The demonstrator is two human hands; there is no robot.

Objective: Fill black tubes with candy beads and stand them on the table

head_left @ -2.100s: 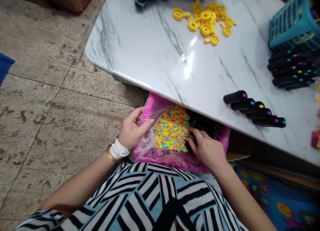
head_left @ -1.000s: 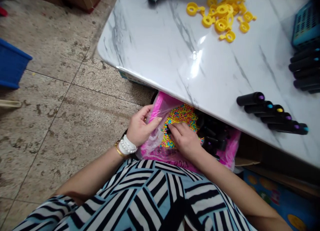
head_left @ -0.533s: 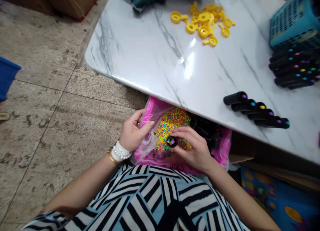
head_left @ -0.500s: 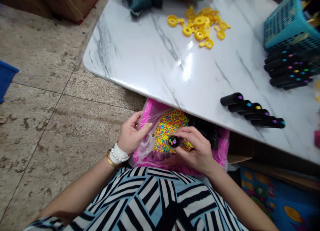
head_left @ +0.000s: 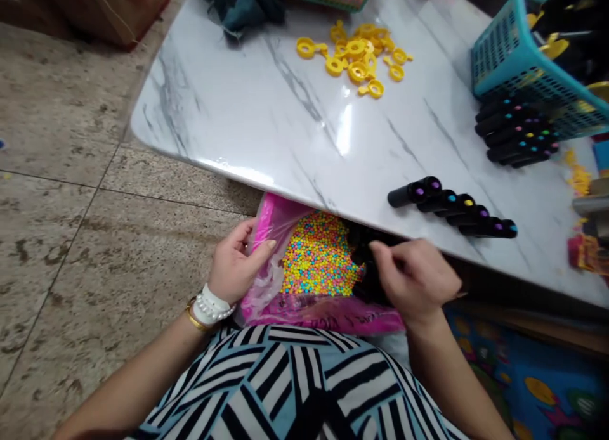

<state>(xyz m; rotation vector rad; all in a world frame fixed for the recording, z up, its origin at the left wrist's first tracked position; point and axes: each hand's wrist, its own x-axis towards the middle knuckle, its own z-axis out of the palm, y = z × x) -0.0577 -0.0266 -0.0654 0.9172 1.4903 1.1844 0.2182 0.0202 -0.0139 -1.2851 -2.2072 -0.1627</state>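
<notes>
From where I stand, the person's left hand (head_left: 232, 262) is clamped on the left rim of a pink tray (head_left: 266, 219), thumb over the loose plastic lining it. The tray sits at the table's near edge, partly under the white table (head_left: 214, 104). Small coloured beads (head_left: 318, 256) fill its left part; black pieces (head_left: 364, 253) lie to their right. The right hand (head_left: 416, 275) hangs over those pieces with its fingers curled; I can't tell whether anything is pinched in it.

On the table, just beyond the tray and to the right, 7 black tubes (head_left: 461, 208) lie in a slanting row, each with 1 bright spot at its end. Farther right, a stack of similar tubes (head_left: 516, 132) lies beside a teal basket (head_left: 497, 56). I'd judge the work part-done: those tubes look finished, while plenty of beads and some black pieces are left.
</notes>
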